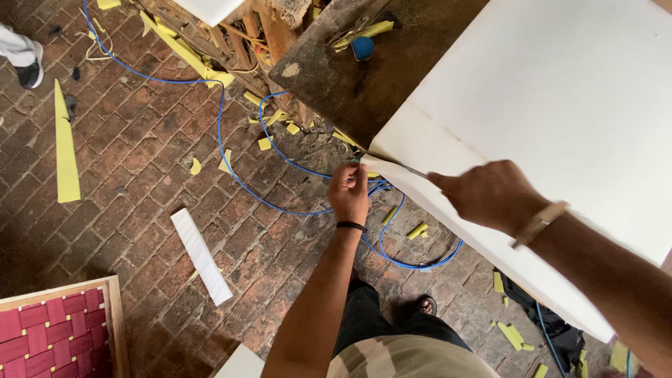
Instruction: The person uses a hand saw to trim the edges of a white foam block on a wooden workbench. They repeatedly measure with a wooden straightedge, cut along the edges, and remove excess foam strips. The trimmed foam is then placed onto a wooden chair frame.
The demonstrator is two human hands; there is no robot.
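A large white foam sheet (560, 91) lies over a dark worktable (364, 77) at the upper right. Its near edge hangs off the table as a partly cut strip (420, 203). My left hand (348, 190) pinches the corner of that strip, fingers closed on it. My right hand (490, 194) rests on the strip further right, fist closed around a thin blade or knife (409, 168) whose tip lies in the cut line. The tool's handle is hidden inside my fist.
A blue cable (280, 150) snakes over the brick floor among yellow foam scraps (65, 150) and a white offcut (201, 255). A red woven seat frame (56, 332) sits bottom left. Another person's shoe (24, 59) shows at top left. A blue ball-shaped thing (362, 47) lies on the table.
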